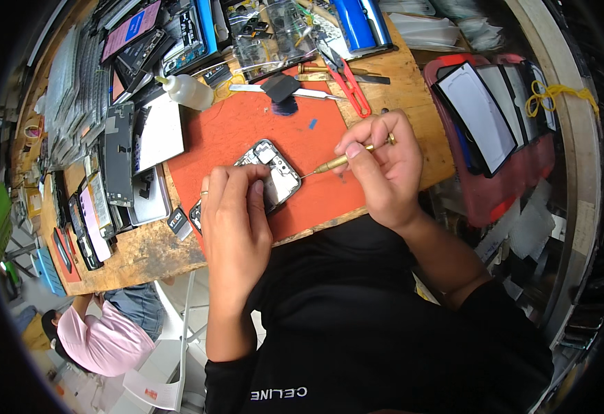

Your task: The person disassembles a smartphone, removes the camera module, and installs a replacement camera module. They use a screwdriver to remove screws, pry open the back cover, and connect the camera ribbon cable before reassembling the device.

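An opened smartphone [279, 185] lies aslant on the orange mat [322, 145], its inner parts showing. My left hand [235, 207] rests over the phone's lower left part and holds it, the fingers bent across it; that part is mostly hidden. In my right hand [388, 165] is a slim brass screwdriver [332, 164], gripped between thumb and fingers. Its thin tip points left and reaches the phone's right edge; whether it touches a screw is too small to tell.
A white squeeze bottle [188, 92], a metal blade tool [246, 88] and red-handled snips [350, 86] lie beyond the phone. Phone parts [119, 152] crowd the left. A red tray [505, 190] with screens stands right. Below left sits a person in pink [109, 338].
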`<state>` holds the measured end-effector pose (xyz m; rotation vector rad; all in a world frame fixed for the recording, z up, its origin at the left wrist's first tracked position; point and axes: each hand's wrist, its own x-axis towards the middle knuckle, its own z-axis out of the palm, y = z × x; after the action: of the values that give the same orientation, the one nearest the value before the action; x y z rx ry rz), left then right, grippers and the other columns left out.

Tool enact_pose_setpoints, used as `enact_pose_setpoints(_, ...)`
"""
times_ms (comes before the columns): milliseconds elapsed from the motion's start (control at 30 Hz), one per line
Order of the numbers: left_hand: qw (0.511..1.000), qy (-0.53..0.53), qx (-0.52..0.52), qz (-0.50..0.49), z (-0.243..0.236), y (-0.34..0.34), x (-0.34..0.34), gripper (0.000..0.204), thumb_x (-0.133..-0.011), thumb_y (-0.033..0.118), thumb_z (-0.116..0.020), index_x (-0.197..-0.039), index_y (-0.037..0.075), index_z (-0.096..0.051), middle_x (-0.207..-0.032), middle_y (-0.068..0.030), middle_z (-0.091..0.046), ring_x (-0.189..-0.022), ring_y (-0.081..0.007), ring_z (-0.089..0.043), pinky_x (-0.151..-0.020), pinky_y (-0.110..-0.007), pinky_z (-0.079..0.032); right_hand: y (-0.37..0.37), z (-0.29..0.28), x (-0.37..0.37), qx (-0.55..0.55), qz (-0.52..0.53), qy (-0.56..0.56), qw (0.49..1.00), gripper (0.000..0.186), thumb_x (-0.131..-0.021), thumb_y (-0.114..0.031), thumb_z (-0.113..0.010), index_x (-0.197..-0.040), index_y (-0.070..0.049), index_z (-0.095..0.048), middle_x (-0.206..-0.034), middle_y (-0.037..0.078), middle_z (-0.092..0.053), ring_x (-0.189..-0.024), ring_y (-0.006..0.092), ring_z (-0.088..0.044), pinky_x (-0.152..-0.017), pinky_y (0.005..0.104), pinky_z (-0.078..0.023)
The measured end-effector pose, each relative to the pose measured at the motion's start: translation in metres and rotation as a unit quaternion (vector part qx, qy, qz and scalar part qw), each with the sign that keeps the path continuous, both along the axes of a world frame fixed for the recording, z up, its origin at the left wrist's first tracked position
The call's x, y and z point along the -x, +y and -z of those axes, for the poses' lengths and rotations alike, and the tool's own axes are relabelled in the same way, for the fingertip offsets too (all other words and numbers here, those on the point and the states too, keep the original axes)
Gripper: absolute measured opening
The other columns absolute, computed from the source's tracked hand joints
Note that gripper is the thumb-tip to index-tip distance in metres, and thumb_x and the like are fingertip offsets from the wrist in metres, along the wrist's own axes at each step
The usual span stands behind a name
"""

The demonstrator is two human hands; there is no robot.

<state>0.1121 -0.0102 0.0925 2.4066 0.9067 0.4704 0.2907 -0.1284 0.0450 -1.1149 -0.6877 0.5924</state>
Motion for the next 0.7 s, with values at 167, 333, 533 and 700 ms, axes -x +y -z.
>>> enact_pose_setpoints(167, 1.0, 0.014, -0.014, 0.009, -0.0053, -0.0006, 0.0015, 0.019, -0.099, -0.005, -0.065, -0.114, 0.0, -0.075, -0.101, -0.0158, -0.062, -0.098, -0.036, -0.06, -0.087, -0.045, -0.048, -0.0004, -0.0008, 0.0, 0.006, -0.004, -0.009, 1.0, 0.022, -0.104, 0.007, -0.057, -0.103, -0.006, -0.038, -0.102, 0.012, -0.062, -0.094, 0.0114, -0.066, -0.077, 0.0285, -0.064)
enact_pose_setpoints(333, 1.0, 0.003, 0.013, -0.001, -0.0062, -0.002, -0.0002, 0.018, -0.1, -0.004, -0.064, -0.114, -0.001, -0.074, -0.102, -0.017, -0.063, -0.098, -0.0371, -0.06, -0.087, -0.046, -0.048, -0.0013, -0.0014, 0.0002, 0.012, -0.007, -0.012, 1.0, 0.022, -0.104, 0.007, -0.056, -0.103, -0.006, -0.038, -0.102, 0.012, -0.062, -0.094, 0.0114, -0.066, -0.077, 0.0286, -0.064)
enact_pose_setpoints(533, 0.999, -0.009, 0.05, -0.017, -0.0069, -0.0003, -0.0035, 0.007, -0.102, -0.002, -0.065, -0.106, -0.003, -0.07, -0.101, -0.0179, -0.062, -0.098, -0.038, -0.06, -0.087, -0.046, -0.049, -0.0018, 0.0003, -0.002, 0.021, -0.014, -0.047, 0.999, 0.02, -0.106, 0.004, -0.055, -0.107, -0.007, -0.038, -0.105, 0.012, -0.065, -0.094, 0.0106, -0.066, -0.077, 0.0285, -0.066)
enact_pose_setpoints(700, 0.989, -0.069, 0.13, -0.019, -0.0089, -0.0024, -0.0013, 0.006, -0.1, 0.0, -0.073, -0.104, -0.003, -0.069, -0.099, -0.0144, -0.067, -0.091, -0.03, -0.066, -0.085, -0.039, -0.052, -0.0027, 0.0016, -0.0028, 0.021, -0.011, -0.035, 0.999, 0.02, -0.106, 0.005, -0.055, -0.107, -0.007, -0.039, -0.105, 0.012, -0.065, -0.095, 0.011, -0.066, -0.077, 0.0285, -0.066)
